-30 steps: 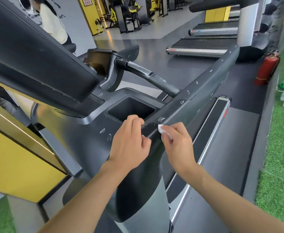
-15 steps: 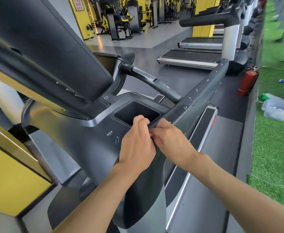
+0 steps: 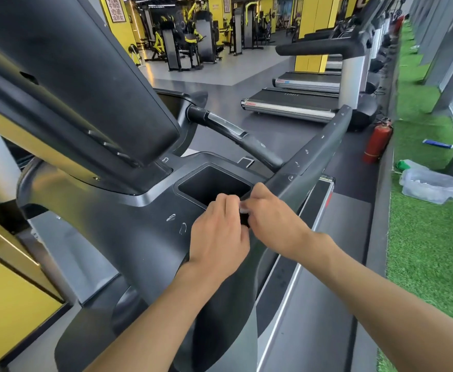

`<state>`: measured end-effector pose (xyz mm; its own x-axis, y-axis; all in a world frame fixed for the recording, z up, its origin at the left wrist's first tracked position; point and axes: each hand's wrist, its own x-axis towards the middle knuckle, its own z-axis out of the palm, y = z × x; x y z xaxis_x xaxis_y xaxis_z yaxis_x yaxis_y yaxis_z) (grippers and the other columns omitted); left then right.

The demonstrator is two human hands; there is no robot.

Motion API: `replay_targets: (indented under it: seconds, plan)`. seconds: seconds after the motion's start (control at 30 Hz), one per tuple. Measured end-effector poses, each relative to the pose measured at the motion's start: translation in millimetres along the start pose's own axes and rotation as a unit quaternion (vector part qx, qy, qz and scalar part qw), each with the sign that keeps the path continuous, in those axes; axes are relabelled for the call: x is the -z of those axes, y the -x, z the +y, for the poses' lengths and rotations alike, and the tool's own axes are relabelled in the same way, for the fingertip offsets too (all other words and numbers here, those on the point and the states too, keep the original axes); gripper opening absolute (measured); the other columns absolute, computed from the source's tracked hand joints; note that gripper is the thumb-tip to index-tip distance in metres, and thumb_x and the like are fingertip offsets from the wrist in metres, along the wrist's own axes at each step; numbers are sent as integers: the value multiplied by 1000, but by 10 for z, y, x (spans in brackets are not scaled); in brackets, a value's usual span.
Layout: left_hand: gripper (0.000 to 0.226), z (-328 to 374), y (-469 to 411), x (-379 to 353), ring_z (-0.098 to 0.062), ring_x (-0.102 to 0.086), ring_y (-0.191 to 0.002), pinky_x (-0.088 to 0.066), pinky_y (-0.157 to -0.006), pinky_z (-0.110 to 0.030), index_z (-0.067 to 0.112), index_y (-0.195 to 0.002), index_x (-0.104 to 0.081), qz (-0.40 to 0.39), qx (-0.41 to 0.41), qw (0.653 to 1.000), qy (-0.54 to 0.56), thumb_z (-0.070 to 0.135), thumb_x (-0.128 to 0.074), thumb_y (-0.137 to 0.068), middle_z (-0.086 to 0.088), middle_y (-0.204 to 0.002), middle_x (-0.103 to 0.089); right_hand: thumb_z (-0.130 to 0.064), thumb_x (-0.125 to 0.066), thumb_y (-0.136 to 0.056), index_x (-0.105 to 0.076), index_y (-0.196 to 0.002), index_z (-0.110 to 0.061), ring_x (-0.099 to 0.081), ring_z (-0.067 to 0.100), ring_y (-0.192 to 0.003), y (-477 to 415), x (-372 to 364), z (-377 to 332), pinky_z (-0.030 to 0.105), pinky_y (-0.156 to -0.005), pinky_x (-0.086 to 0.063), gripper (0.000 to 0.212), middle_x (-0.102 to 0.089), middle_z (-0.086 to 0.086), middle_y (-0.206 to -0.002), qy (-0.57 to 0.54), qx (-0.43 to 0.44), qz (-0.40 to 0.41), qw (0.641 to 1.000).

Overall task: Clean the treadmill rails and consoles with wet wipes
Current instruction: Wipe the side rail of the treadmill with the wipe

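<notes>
the dark treadmill console (image 3: 112, 216) fills the view from nine o'clock to centre, and its side rail (image 3: 313, 154) runs off toward one o'clock. at three o'clock a clear plastic tub (image 3: 431, 187) lies on the green turf, its contents too blurred to name. the square cup holder (image 3: 214, 186) just above centre shows only dark walls. both hands meet where rail joins console, probably to work that seam. the right hand (image 3: 276, 224) pinches a small white wet wipe (image 3: 244, 209) against it. the left hand (image 3: 217, 237) curls alongside; i cannot tell whether it grips the wipe too.
</notes>
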<state>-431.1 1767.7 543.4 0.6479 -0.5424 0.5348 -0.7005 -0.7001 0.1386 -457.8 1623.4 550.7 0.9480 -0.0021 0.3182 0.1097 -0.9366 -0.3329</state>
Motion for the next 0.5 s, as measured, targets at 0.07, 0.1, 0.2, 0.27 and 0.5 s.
replay_targets:
  seconds: [0.07, 0.1, 0.2, 0.27, 0.5]
  plan:
    - [19, 9, -42, -16, -21, -51, -68, -30, -48, -26, 14, -90, -51, -5, -21, 999, -40, 21, -49, -72, 0, -82, -51, 11, -49, -82, -69, -90, -10, -50, 21, -71, 38, -8, 103, 39, -62, -50, 30, -47, 5, -87, -9, 4, 26, 1000]
    - [21, 19, -78, -24, -21, -49, -67, -27, -47, -27, 15, -88, -52, -9, -33, 998, -62, 24, -40, -73, 0, -79, -50, 12, -50, -81, -69, -86, -11, -50, 21, -67, 50, -17, 158, 43, -60, -51, 30, -48, 4, -86, -10, -14, 46, 999]
    - [27, 24, -195, -67, -22, -47, -65, -24, -46, -28, 15, -79, -54, -16, -53, 994, -94, 28, -31, -75, -2, -76, -49, 5, -52, -86, -69, -84, -15, -49, 30, -55, 131, -86, 188, 46, -52, -48, 27, -39, 0, -81, -28, -40, 86, 995]
    - [26, 12, -256, -108, -23, -48, -64, -24, -44, -27, 14, -73, -54, -15, -59, 993, -97, 28, -32, -76, -3, -72, -50, 2, -53, -89, -70, -85, -17, -49, 30, -54, 172, -137, 218, 45, -51, -48, 25, -40, 2, -79, -50, -35, 108, 992]
    - [25, 10, -260, -150, -21, -44, -64, -27, -42, -26, 13, -72, -57, -12, -44, 995, -91, 23, -36, -77, 0, -69, -50, 13, -57, -82, -62, -93, -14, -45, 21, -59, 422, -371, 248, 37, -50, -46, 30, -44, -6, -83, -128, -67, 215, 966]
